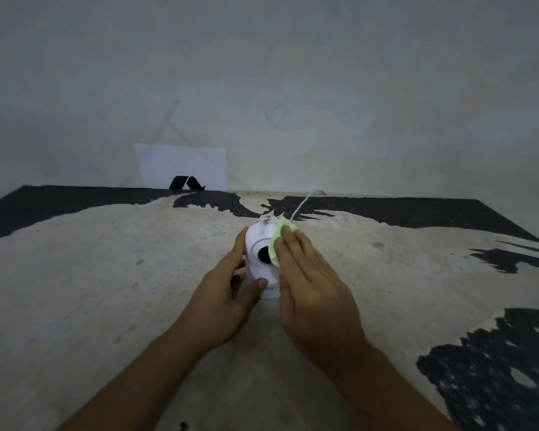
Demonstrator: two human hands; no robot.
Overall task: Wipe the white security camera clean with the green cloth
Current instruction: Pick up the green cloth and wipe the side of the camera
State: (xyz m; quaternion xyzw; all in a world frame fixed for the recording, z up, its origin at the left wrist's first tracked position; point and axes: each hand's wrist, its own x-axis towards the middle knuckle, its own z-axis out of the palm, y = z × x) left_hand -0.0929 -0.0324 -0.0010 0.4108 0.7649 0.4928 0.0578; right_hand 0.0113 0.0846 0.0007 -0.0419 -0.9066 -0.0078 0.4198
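Worn table (106, 275), left fingers (239, 244) grip camera (257, 241), right fingers (293, 245) press cloth (284, 226)

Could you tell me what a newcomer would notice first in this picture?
The white security camera stands on the worn table, its black lens facing the viewer, with the left hand gripping its base. The right hand presses the green cloth against its head. Behind, a white sheet with a black logo stands against the wall.

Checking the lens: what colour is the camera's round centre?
Black lens on the white camera, grey-ringed; head view.
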